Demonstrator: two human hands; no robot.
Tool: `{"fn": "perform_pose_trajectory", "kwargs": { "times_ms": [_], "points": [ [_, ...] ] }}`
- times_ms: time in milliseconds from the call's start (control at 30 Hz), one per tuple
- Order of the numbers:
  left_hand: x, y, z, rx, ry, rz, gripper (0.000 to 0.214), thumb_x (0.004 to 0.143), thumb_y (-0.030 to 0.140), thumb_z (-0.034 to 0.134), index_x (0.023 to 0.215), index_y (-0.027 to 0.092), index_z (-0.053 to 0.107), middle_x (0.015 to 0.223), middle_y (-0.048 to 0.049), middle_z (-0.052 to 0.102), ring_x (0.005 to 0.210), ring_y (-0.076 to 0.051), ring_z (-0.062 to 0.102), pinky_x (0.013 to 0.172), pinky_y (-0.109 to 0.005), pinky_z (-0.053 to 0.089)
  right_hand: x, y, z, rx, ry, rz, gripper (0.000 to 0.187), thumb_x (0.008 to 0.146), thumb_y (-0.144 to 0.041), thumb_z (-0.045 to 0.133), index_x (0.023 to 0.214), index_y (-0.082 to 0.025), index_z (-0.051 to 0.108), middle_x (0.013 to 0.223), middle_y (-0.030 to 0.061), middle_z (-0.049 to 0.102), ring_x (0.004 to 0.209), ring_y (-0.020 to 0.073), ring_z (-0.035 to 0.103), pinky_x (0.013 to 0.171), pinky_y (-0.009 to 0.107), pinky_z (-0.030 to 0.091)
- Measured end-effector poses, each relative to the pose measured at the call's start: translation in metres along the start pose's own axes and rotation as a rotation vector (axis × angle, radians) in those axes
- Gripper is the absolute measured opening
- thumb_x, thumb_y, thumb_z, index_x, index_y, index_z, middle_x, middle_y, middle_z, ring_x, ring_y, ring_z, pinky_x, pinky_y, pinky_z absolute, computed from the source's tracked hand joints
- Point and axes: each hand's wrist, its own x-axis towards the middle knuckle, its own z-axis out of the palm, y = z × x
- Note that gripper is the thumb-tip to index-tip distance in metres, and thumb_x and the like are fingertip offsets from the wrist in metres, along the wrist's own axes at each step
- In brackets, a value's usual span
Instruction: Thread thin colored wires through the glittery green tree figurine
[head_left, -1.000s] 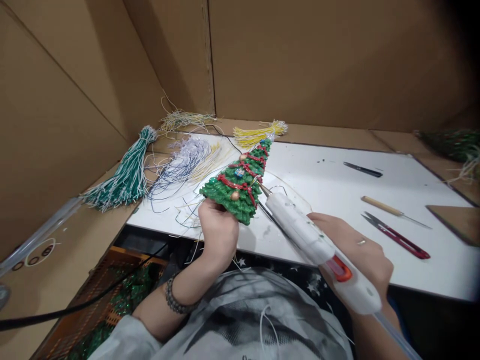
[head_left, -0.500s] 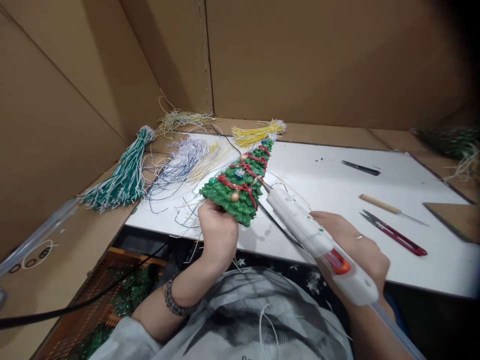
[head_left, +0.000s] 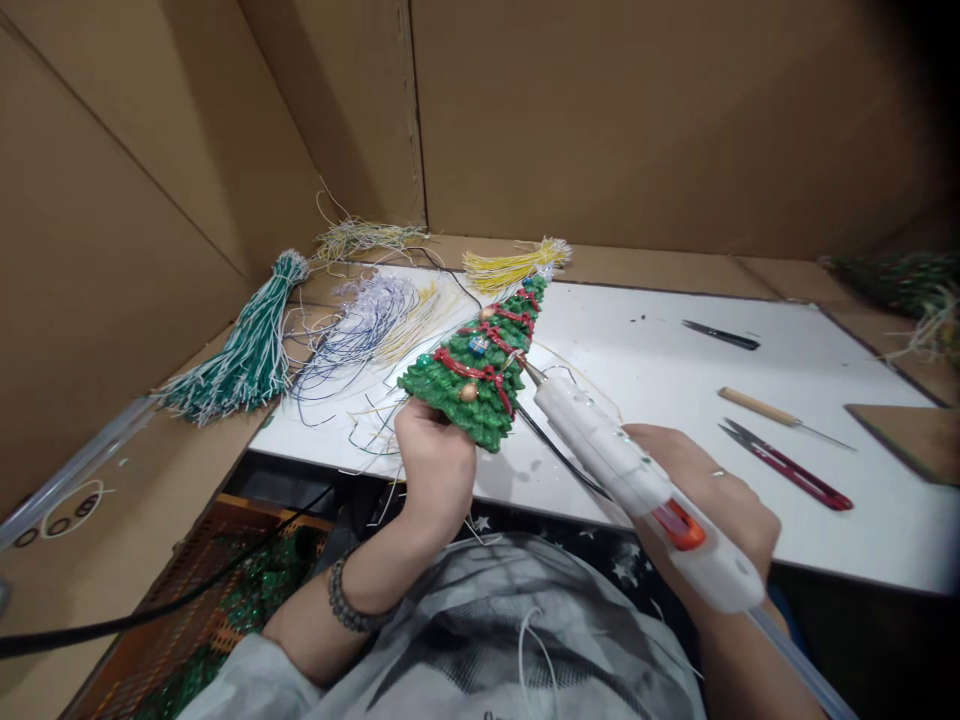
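My left hand [head_left: 436,460] is closed on the base of a small green Christmas tree ornament [head_left: 487,405], which leans to the right with red garlands, gold balls and a tiny blue gift on it. The fingers behind the tree are hidden. In my right hand [head_left: 701,490] is a white hot glue gun [head_left: 611,440] with an orange window and a clear glue stick at its rear. Its metal nozzle meets the tree's right edge, near a small loop of thin wire; whether they touch is hard to tell.
Bundles of green-and-white wires [head_left: 244,350], yellow wires [head_left: 502,268] and dark blue wires [head_left: 345,335] lie around the white board [head_left: 637,340]. To the right are black snips [head_left: 720,335], an awl [head_left: 765,408] and red snips [head_left: 795,470]. An orange crate [head_left: 202,570] holds green pieces at lower left.
Almost nothing differs. The glue gun has shifted very slightly, its nozzle staying at the tree's right edge, and the tree is held in nearly the same pose.
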Motion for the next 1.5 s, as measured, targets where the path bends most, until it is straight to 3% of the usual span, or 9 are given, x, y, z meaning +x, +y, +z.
{"fn": "perform_pose_trajectory", "kwargs": {
  "times_ms": [167, 467, 1100, 1333, 1500],
  "points": [
    [0.000, 0.000, 0.000, 0.002, 0.014, -0.003, 0.019, 0.072, 0.015, 0.081, 0.088, 0.016, 0.072, 0.076, -0.0029, 0.076, 0.075, -0.017, 0.072, 0.072, -0.026, 0.057, 0.000, 0.001, 0.000, 0.038, 0.015, -0.044, 0.019, 0.089, -0.014, 0.051, 0.098, -0.022, 0.065, 0.094, 0.0084, 0.075, 0.083, 0.0201, 0.073, 0.077, 0.024, 0.056],
    [0.000, 0.001, 0.000, 0.024, 0.039, -0.015, 0.020, 0.068, 0.015, 0.083, 0.084, 0.017, 0.072, 0.073, -0.0019, 0.075, 0.071, -0.016, 0.070, 0.069, -0.026, 0.057, -0.002, 0.004, -0.001, -0.059, -0.027, -0.057, 0.019, 0.091, -0.019, 0.050, 0.100, -0.025, 0.066, 0.096, 0.0062, 0.076, 0.082, 0.0207, 0.073, 0.078, 0.026, 0.057],
    [0.001, 0.001, 0.001, 0.021, 0.027, -0.010, 0.018, 0.071, 0.023, 0.083, 0.083, 0.017, 0.072, 0.073, -0.0034, 0.076, 0.072, -0.018, 0.072, 0.071, -0.028, 0.058, 0.001, -0.002, -0.002, 0.049, 0.014, -0.091, 0.020, 0.088, -0.014, 0.050, 0.102, -0.021, 0.063, 0.099, 0.0062, 0.075, 0.085, 0.0187, 0.072, 0.079, 0.025, 0.056],
    [0.000, 0.002, 0.001, 0.017, 0.043, -0.001, 0.015, 0.070, 0.021, 0.082, 0.080, 0.018, 0.072, 0.076, -0.0042, 0.076, 0.078, -0.019, 0.073, 0.074, -0.029, 0.060, 0.000, -0.003, -0.001, 0.050, 0.009, -0.059, 0.017, 0.093, -0.016, 0.048, 0.100, -0.021, 0.062, 0.098, 0.0061, 0.074, 0.086, 0.0180, 0.071, 0.078, 0.025, 0.056],
    [0.001, 0.002, 0.001, -0.017, 0.034, 0.002, 0.014, 0.072, 0.020, 0.081, 0.082, 0.017, 0.072, 0.080, -0.0048, 0.077, 0.081, -0.019, 0.073, 0.074, -0.028, 0.059, -0.007, -0.007, 0.002, 0.069, 0.126, 0.060, 0.019, 0.093, -0.019, 0.052, 0.101, -0.024, 0.068, 0.102, 0.0066, 0.076, 0.093, 0.0232, 0.073, 0.081, 0.031, 0.056]
  ]
}}
